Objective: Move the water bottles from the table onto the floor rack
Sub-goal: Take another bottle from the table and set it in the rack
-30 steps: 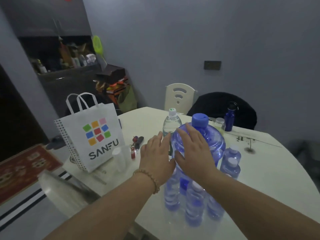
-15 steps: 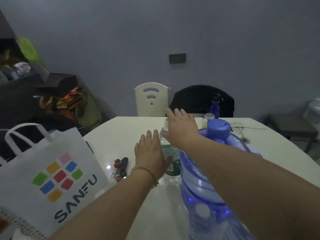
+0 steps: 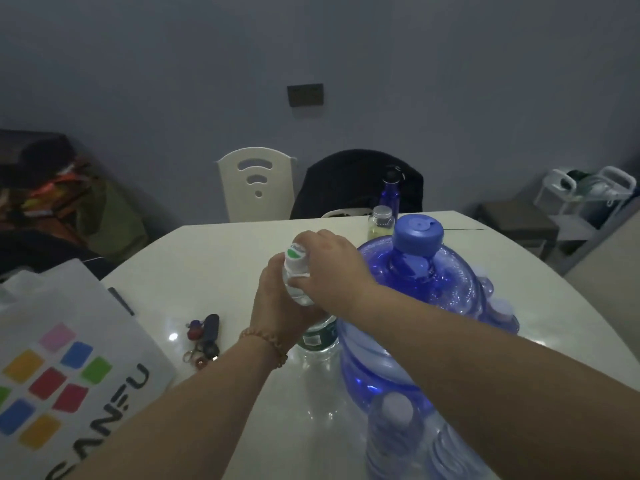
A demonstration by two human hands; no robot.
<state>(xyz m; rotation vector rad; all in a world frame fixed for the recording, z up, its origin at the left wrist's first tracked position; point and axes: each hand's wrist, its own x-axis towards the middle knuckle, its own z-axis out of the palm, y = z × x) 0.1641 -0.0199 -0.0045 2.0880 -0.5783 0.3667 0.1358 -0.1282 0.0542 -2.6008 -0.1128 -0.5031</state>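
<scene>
While the left hand [image 3: 273, 308] wraps the shoulder of the clear water bottle [image 3: 295, 291] from the left, the right hand [image 3: 327, 268] curls its fingers round the neck just below the white cap [image 3: 295, 256]. Both forearms reach forward from the lower edge. The bottle is upright over the table [image 3: 214, 258], just beside the large blue jug [image 3: 415, 306]. Print on the cap and on the dark green label [image 3: 318, 337] is unreadable. The white bag [image 3: 69, 306] at left shows "ANFU", partly cut off.
</scene>
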